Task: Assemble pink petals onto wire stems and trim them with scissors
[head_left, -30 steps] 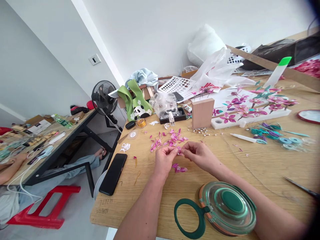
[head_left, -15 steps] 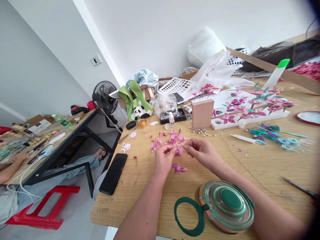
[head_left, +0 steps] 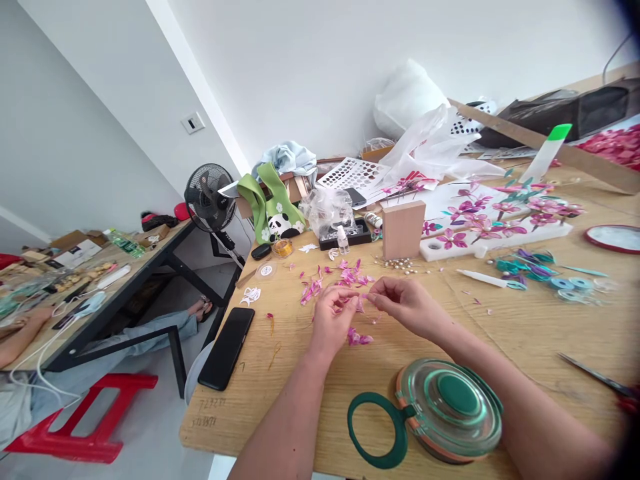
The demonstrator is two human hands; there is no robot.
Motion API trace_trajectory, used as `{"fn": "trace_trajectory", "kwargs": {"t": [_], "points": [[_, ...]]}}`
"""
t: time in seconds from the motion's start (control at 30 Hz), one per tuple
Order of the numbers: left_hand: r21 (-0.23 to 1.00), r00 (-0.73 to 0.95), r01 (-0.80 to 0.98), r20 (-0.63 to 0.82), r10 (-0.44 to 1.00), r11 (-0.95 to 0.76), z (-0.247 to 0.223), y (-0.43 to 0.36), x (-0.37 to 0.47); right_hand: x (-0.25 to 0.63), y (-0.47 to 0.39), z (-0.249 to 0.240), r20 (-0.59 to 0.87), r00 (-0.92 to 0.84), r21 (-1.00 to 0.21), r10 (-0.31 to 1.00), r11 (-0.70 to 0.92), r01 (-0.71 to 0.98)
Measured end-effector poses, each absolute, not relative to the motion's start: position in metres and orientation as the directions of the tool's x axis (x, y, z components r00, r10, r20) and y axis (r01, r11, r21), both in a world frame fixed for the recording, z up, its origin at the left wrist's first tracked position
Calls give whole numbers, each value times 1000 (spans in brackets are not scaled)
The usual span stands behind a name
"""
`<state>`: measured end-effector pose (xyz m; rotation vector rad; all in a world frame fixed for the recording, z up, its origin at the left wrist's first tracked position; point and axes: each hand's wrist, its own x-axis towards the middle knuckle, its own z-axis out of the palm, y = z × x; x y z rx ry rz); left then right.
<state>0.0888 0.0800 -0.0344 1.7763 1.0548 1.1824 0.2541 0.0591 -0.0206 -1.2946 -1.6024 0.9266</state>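
My left hand [head_left: 334, 321] is closed in a pinch, and what lies in its fingertips is mostly covered. Facing it, my right hand [head_left: 403, 301] pinches a small pink petal [head_left: 365, 297] in the narrow gap between the two hands. A thin strand with a pale bead seems to hang just below the fingers. Behind the hands, loose pink petals [head_left: 351, 273] are scattered over the wooden table [head_left: 280, 413]. A small petal cluster [head_left: 359, 337] lies just in front of the fingers.
A lidded glass jar [head_left: 453, 410] stands near my right forearm. To the left lies a black phone [head_left: 227, 348]. Pink flowers [head_left: 483, 227] stand on a white foam block behind a wooden block [head_left: 403, 230]. Scissors [head_left: 595, 373] lie at the right. Another person's arm [head_left: 27, 333] rests at the neighbouring table.
My left hand has shifted slightly right and its fingers have curled more. The hands are now closer together, with a pink petal showing between them. The view has turned a little.
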Motion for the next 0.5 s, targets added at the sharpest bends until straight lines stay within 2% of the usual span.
{"fn": "trace_trajectory", "kwargs": {"t": [0.27,0.4,0.5], "points": [[900,252,200,335,908,-387,-39,82,89,250,59,-23,142,-180,-848,973,213,486],[940,243,115,286,927,-321,-39,81,90,271,33,-6,198,-4,-716,980,147,682],[986,230,-16,163,959,-164,-38,80,92,306,-12,-2,249,126,-565,960,38,824]]}}
